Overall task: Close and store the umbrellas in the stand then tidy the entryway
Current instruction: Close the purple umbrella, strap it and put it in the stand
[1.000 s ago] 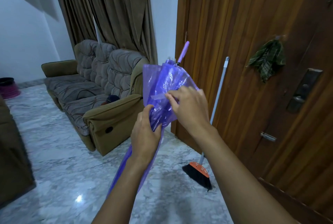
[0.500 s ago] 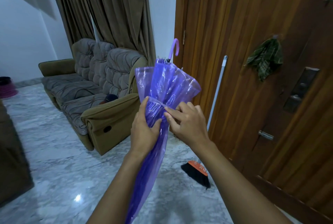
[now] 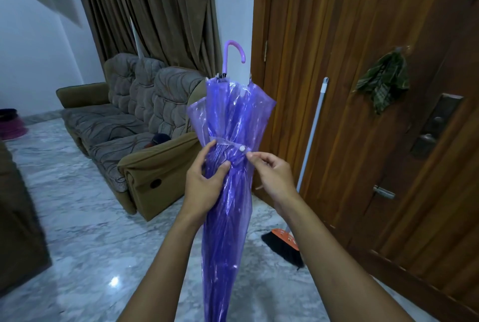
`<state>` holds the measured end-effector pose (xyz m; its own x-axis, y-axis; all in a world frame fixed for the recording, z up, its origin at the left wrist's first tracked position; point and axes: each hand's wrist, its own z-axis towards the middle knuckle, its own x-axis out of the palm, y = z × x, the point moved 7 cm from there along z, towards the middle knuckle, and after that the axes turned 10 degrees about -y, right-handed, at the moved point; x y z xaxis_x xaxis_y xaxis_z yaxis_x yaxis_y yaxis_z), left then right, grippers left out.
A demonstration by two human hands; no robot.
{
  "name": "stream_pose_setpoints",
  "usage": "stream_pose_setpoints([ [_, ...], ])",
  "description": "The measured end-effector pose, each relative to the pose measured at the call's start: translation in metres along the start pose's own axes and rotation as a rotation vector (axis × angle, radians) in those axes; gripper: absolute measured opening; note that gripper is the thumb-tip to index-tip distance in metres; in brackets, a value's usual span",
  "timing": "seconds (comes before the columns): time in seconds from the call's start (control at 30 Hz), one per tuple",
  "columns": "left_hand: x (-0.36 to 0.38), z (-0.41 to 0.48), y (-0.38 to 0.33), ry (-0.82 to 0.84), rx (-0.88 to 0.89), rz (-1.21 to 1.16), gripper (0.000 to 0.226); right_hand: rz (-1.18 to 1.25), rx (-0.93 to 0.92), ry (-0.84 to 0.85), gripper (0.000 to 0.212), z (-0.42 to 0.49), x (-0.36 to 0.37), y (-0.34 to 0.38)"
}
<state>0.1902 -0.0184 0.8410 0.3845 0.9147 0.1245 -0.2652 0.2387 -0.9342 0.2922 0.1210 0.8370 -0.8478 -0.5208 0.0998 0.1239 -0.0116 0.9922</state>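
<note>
The umbrella (image 3: pixel 228 192) stands folded at centre frame, held upright with its hooked handle (image 3: pixel 234 53) at 12 o'clock and its tip running out of view at 6 o'clock. Its purple see-through canopy is gathered and cinched by a strap (image 3: pixel 228 143) with a white snap (image 3: pixel 242 148); above the strap the plastic flares open.

The left hand (image 3: pixel 204 184) is wrapped around the bundle just below the strap, thumb across the front. The right hand (image 3: pixel 272 176) sits at 3 o'clock of the snap, thumb and forefinger pinched on the strap's free end.

Farther out, a broom (image 3: pixel 308 161) leans against the wooden door (image 3: pixel 363 62) at 3 o'clock, its black bristles on the marble floor (image 3: pixel 77 218). A green checked cloth (image 3: pixel 383 80) hangs on the door, with the lock (image 3: pixel 435 124) at its 4 o'clock. At 9 o'clock a sofa (image 3: pixel 129 124) stands before brown curtains (image 3: pixel 145 5), a dark item on its seat that I cannot identify. A pink basin (image 3: pixel 11 127) sits at the far left edge.
</note>
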Motion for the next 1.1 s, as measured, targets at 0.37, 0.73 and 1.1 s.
stream_pose_setpoints([
  [0.37, 0.009, -0.004, 0.011, 0.098, -0.304, -0.415, 0.046, 0.203, 0.245, 0.241, 0.016, 0.004, 0.032, -0.004],
  [0.73, 0.002, 0.009, -0.014, 0.231, -0.021, 0.2, 0.058, 0.056, -0.124, 0.068, 0.007, -0.002, 0.029, 0.017],
  [1.1, -0.001, 0.001, 0.001, 0.173, -0.2, -0.275, 0.049, 0.173, 0.01, 0.136, 0.019, -0.008, 0.023, 0.029],
])
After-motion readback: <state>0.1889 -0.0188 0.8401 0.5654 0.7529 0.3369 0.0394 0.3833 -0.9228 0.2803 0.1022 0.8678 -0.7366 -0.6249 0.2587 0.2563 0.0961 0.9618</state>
